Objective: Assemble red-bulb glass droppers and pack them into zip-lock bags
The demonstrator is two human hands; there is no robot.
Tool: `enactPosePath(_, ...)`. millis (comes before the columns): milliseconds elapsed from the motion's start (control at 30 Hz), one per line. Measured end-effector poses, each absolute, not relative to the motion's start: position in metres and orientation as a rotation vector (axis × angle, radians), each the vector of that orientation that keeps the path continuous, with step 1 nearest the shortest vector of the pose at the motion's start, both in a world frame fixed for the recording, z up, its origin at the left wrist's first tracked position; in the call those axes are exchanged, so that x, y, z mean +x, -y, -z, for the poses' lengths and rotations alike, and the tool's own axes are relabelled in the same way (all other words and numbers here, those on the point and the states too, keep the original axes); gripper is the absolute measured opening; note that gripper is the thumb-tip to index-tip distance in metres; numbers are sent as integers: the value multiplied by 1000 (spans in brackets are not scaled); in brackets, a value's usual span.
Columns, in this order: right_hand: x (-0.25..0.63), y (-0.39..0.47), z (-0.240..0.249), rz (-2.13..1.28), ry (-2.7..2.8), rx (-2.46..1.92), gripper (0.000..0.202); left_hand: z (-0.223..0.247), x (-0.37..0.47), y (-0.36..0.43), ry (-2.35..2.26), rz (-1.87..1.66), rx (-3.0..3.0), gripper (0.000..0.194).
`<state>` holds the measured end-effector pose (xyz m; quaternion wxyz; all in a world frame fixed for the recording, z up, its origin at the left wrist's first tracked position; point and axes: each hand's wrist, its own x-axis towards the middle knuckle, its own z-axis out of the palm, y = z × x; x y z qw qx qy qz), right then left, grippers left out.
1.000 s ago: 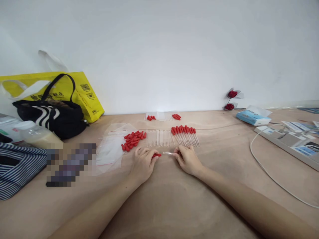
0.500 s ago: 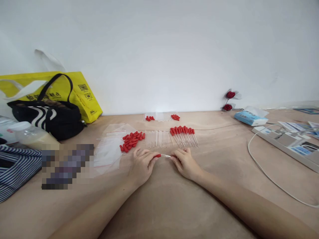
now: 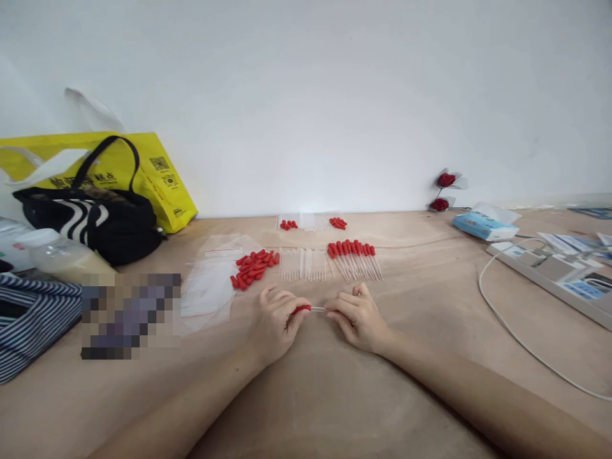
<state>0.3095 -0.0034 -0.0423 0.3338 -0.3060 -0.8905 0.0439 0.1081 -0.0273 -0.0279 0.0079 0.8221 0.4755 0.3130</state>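
Note:
My left hand pinches a red rubber bulb. From the bulb a thin clear tube runs across to my right hand, whose fingers are closed on its other end. Loose red bulbs lie in a pile beyond my left hand. Beside them is a row of clear tubes without bulbs. Farther right, several tubes topped with red bulbs lie side by side, beyond my right hand.
Flat plastic bags lie left of the pile. Near the wall rests another bag with red bulbs. At left are a yellow bag, a black bag and a bottle; at right, tissues and a power strip.
Both hands have come slightly nearer to me with the bulb and tube. The bulb shows more between my left fingers. The view has shifted a little.

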Motion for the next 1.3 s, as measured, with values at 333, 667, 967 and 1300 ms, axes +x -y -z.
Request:
enactPosePath(333,308,5,42,-45,2335,-756,19,28,115,32,-1425,-934,2633,16)
enactPosePath(667,311,-1,36,-57,2424,-758,22,25,112,31,-1423,-917,2632,13)
enactPosePath(967,314,-12,37,83,2310,-1031,22,28,98,16,-1714,-1047,2620,25)
enactPosePath(1300,278,-68,38,174,1901,-1719,18,32,91,8,-1925,-1039,2541,20)
